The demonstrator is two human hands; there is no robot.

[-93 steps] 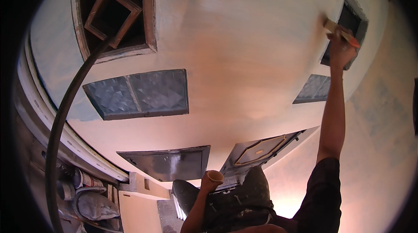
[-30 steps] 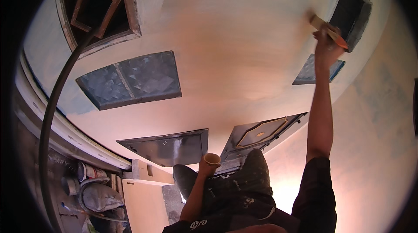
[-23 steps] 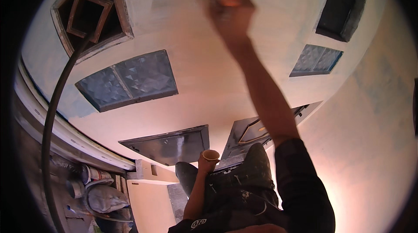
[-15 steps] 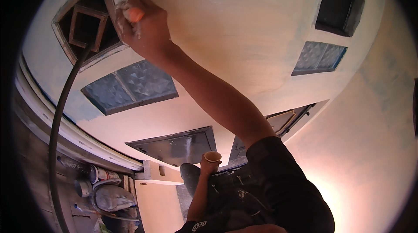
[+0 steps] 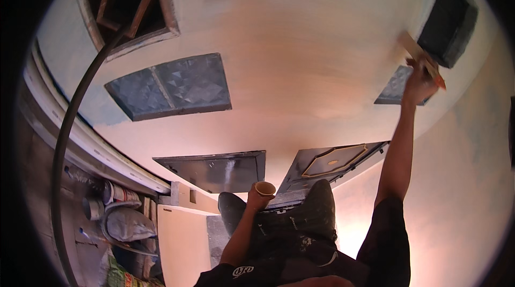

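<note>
My right hand (image 5: 418, 86) is stretched far out to the right, closed around a paintbrush (image 5: 411, 46). Its broad, pale head lies at the wall (image 5: 300, 40), beside the left edge of a dark recessed opening (image 5: 448, 21); the orange handle end points down and right. Behind that hand, a patterned glass panel (image 5: 394, 86) is partly covered. Low in the middle, my left hand (image 5: 258, 201) grips a small cup (image 5: 265, 189) with a pale rim. I cannot make out what the cup holds.
At the upper left is a wooden-framed square opening (image 5: 171, 27) with a thick dark hose (image 5: 68, 121) hanging from it. Another patterned glass panel (image 5: 188, 86) and two dark hatches, one plain (image 5: 214, 172) and one gold-trimmed (image 5: 332, 161), sit lower. Buckets and bags (image 5: 129, 225) crowd the lower left.
My right hand has swung from the square opening on the left across to the dark opening on the right, with the paintbrush in it. My left hand still holds the cup low down.
</note>
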